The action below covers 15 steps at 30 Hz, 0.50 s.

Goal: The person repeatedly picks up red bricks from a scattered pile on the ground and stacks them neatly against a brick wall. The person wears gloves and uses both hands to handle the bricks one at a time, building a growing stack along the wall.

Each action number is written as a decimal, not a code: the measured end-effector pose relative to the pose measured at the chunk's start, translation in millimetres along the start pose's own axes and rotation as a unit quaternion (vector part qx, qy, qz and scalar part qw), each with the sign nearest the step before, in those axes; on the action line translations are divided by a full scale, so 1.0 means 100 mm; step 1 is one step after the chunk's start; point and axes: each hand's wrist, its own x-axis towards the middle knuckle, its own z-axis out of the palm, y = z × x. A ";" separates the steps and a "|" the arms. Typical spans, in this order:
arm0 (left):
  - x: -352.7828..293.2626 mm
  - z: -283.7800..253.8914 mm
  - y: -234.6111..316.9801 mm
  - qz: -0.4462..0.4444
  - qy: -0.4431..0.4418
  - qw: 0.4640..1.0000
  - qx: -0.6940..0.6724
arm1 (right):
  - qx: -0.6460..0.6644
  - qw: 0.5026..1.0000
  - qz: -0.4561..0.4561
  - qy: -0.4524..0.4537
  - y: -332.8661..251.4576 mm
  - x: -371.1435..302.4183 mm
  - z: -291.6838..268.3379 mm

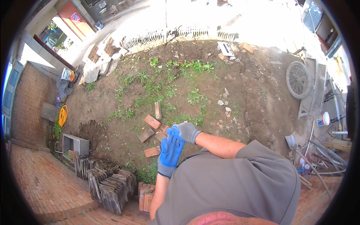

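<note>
Both of my hands wear grey-and-blue work gloves and meet in front of my chest. My left hand (170, 151) shows its blue palm side, with the fingers stretched out. Across its fingers lies my right hand (187, 132), its grey back uppermost and its fingers closed on the left glove by the fingertips. Below them on the soil are several loose red bricks, among them a reddish brick (152, 121), an upright-looking brick (158, 111), a darker brick (146, 135) and a brick (152, 152) beside my left wrist. My hands partly hide the other bricks.
Rows of stacked grey roof tiles (112, 187) and a brick pile (145, 197) stand at the near left. Beyond are a concrete trough (76, 144) and a coiled yellow hose (63, 115). A wheeled cart (298, 80) and a white bucket (323, 119) are at the right.
</note>
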 end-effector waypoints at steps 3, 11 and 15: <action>0.03 -0.08 -0.04 0.120 -0.013 0.927 0.356 | 0.024 1.000 0.013 0.004 0.05 -0.01 -0.03; 0.04 -0.23 -0.11 0.035 0.015 0.994 -0.105 | 0.064 0.996 0.059 -0.012 0.10 -0.04 -0.09; 0.04 -0.33 -0.22 0.038 -0.017 0.975 -0.218 | 0.056 0.998 0.034 0.005 0.06 0.02 -0.18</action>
